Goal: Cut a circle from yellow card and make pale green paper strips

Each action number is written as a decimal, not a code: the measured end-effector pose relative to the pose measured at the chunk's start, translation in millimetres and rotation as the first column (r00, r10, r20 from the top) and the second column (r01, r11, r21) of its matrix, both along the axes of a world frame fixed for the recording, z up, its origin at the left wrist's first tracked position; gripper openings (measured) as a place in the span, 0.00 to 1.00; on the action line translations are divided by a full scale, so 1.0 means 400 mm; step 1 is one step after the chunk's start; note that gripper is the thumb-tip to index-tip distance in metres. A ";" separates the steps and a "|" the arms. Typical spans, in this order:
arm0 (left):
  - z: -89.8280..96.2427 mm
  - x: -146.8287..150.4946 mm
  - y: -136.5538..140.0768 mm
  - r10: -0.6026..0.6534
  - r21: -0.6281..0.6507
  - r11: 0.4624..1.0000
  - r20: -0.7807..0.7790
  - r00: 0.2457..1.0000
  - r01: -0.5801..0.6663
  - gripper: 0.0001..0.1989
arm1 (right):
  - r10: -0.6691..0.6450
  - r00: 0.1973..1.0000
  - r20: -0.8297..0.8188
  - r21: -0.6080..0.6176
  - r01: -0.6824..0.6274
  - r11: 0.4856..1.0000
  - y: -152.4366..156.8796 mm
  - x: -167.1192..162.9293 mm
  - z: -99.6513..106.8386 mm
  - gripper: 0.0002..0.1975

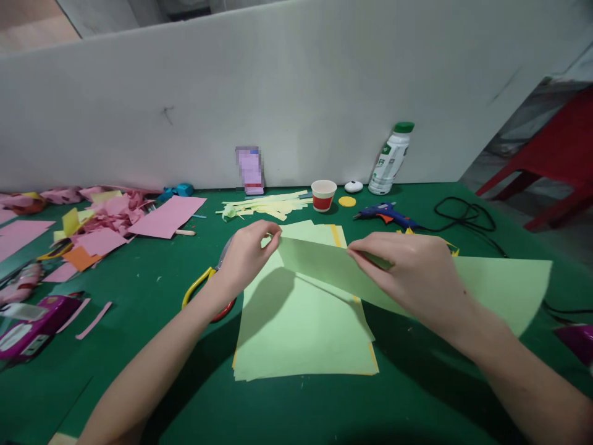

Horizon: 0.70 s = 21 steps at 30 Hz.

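A pale green paper sheet (pixel 319 262) is held in the air by both hands, above a stack of paper (pixel 301 346) on the green bench (pixel 324 411). Its left end is pinched at the upper corner by the left hand (pixel 248 253), whose thumb and forefinger are pressed together on it. Its upper edge is clamped farther along between the thumb and forefinger of the right hand (pixel 412 266); how the paper runs behind that palm is hidden. Beyond the right wrist, a broad free end is left spread over the bench. The sheet is thin, matte and flexible, and is bent into a shallow curve along its lower edge. Its long axis is directed from left to right, dipping slightly toward the right. The stack is made up of unevenly laid green sheets, edged in places with yellow. Beside it, under the left wrist, scissors with yellow and red handles (pixel 197 287) are partly covered. Narrow pale strips (pixel 273 206) are heaped beyond.
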State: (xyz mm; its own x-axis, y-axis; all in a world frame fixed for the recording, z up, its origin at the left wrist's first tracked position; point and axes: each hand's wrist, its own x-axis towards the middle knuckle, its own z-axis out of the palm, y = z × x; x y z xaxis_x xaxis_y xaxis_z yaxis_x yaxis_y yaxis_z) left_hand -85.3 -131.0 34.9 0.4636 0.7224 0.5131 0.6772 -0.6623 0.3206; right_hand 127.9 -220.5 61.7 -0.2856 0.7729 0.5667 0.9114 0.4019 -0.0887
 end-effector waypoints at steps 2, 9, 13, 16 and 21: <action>0.002 0.003 -0.002 -0.029 0.040 0.999 0.017 0.999 0.028 0.07 | 0.016 1.000 0.002 -0.020 -0.016 1.000 0.002 0.004 0.002 0.13; 0.005 0.061 -0.098 -0.356 0.137 0.925 -0.012 0.934 0.354 0.05 | 0.141 0.990 -0.013 -0.054 -0.141 0.988 -0.007 -0.043 -0.022 0.13; 0.002 0.066 -0.117 -0.362 0.119 0.926 0.007 0.932 0.359 0.05 | 0.161 0.987 -0.022 -0.017 -0.162 0.987 -0.009 -0.053 -0.029 0.13; 0.002 0.060 -0.109 -0.300 0.081 0.952 0.027 0.954 0.297 0.06 | 0.151 0.988 -0.004 0.031 -0.151 0.988 -0.005 -0.051 -0.028 0.12; -0.001 0.045 -0.066 -0.151 -0.001 0.989 0.074 0.986 0.151 0.07 | 0.106 0.994 0.003 0.099 -0.106 0.989 -0.001 -0.038 -0.022 0.12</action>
